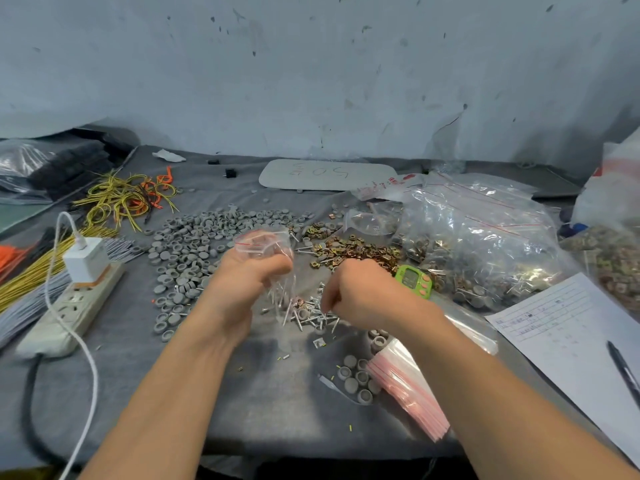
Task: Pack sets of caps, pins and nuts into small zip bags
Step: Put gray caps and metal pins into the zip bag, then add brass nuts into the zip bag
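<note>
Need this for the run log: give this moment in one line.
left hand: grips bag | right hand: curled over pins, grasp unclear | step: filling bag

One left hand (249, 271), one right hand (360, 292), one held bag (263, 242), one bag stack (408, 389). One power strip (69, 306), charger (86, 259), timer (414, 280), pen (623, 372), sheet (568, 323). Caps (194, 244), pins (308, 311), nuts (353, 249): heaps too many to count.

Workshop bench: hardware heaps (360, 249), wire bundles (124, 199).
</note>
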